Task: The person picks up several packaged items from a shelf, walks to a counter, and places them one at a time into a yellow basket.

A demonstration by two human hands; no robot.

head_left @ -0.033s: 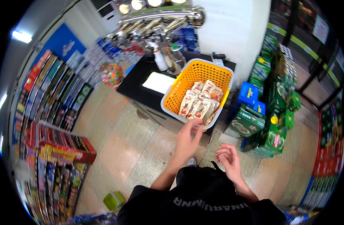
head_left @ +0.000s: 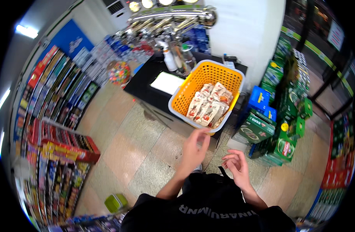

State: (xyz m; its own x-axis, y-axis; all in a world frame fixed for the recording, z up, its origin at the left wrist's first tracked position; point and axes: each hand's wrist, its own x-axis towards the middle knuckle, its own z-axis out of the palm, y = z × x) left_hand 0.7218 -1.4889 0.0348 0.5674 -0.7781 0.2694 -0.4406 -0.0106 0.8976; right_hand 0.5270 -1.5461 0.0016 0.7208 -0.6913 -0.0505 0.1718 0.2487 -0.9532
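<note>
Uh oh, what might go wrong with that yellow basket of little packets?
The yellow basket looks close to the front edge of the black counter, so a bump from the left hand, near its rim, might tip it. The packets lie in a pile, so some could slide if it jolts. The white spray bottle stands near the basket and might topple if knocked.

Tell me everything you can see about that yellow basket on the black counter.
The yellow basket is rectangular and open-topped, with rounded corners. Its orange-yellow inner walls are pierced with rows of small holes; the rim is pale grey, and it all looks like plastic. It sits upright on the black counter, holding a heap of pale printed packets toward its near end. The left hand is close to the near rim; whether they touch is unclear.
</note>
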